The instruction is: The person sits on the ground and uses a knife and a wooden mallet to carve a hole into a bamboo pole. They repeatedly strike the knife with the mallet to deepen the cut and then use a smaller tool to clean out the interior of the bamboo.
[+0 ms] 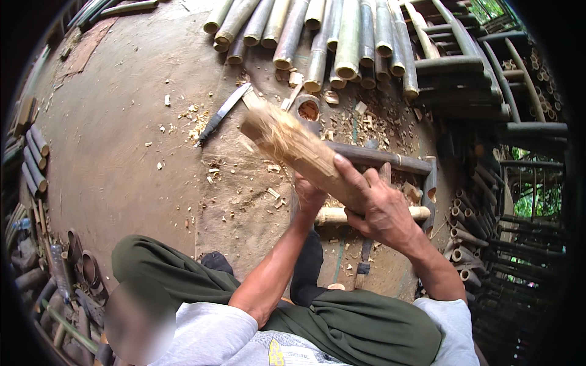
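Observation:
A thick wooden block [299, 152] with a frayed, splintered far end slants across the middle of the view. My right hand [387, 207] is closed around its near end, index finger stretched along the top. Below the block is my left hand [309, 192]; its fingers are mostly hidden behind the wood, so what they hold cannot be made out. Under both hands lies a bamboo frame with a dark rail [384, 157] and a pale rail [332, 215]. A dark-handled tool with a frayed end [363, 268] lies close to my right forearm.
A knife [223, 116] with a dark wrapped handle lies at the far left of the block. Many bamboo poles [348, 49] are lined up at the back. Stacked bamboo frames [452, 79] stand at right. Wood chips [196, 122] litter the ground; a plastic bottle [60, 268] is at left.

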